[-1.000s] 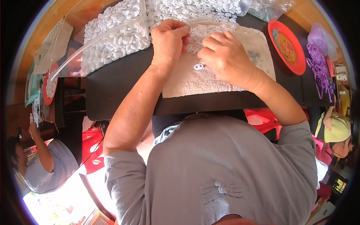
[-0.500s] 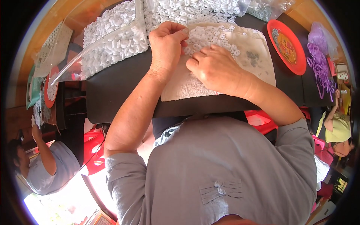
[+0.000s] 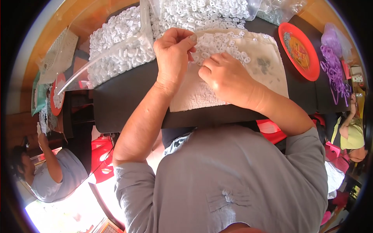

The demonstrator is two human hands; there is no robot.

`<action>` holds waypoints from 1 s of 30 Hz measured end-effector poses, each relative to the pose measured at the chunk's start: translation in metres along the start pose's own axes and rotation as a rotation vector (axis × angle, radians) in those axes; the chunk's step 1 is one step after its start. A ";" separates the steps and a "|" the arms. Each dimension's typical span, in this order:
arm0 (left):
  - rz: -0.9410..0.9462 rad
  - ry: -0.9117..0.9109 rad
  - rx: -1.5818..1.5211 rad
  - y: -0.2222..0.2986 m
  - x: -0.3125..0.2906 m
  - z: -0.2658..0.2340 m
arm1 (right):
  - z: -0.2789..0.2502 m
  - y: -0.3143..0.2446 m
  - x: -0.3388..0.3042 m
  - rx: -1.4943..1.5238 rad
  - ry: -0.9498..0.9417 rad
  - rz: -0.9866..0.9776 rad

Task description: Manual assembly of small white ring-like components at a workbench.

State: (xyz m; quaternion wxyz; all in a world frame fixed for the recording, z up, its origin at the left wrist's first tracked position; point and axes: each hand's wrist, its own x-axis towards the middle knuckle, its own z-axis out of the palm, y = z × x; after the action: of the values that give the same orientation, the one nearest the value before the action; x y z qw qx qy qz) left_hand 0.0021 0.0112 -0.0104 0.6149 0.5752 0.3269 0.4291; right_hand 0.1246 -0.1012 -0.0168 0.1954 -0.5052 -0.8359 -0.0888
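Note:
My left hand is raised over the left part of a cream cloth, thumb and fingers pinched together. Whatever sits in that pinch is too small or hidden to name. Low over the cloth, my right hand has its fingers curled inward and closed, their tips pointing toward the left hand. Its palm side is hidden, so I cannot make out what it holds. Beyond both hands lies a loose spread of small white oval plastic pieces with holes. Small dark grey bits lie on the cloth's right side.
Clear bags of white pieces stand at the back left, with a heap behind the cloth. At right are a red plate holding small items and purple ribbon. A co-worker sits at far left, another person at far right.
The whole view has shifted slightly, the table now sitting lower in it. My right hand has edged a little to the right; my left hand keeps its pinch.

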 end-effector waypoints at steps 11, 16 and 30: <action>-0.063 -0.104 -0.216 0.005 -0.008 0.004 | -0.023 0.033 0.008 0.919 0.279 0.617; -0.098 -0.117 -0.229 0.008 -0.012 0.008 | -0.026 0.041 0.010 1.118 0.399 0.726; -0.107 -0.118 -0.212 0.009 -0.016 0.011 | -0.025 0.039 0.011 1.148 0.381 0.731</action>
State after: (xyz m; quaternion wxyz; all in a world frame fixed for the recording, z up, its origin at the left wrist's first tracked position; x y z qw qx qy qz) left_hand 0.0035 -0.0086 -0.0018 0.7124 0.5129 0.2732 0.3934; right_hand 0.1602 -0.0822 0.0088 0.5911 -0.5465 -0.4787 0.3504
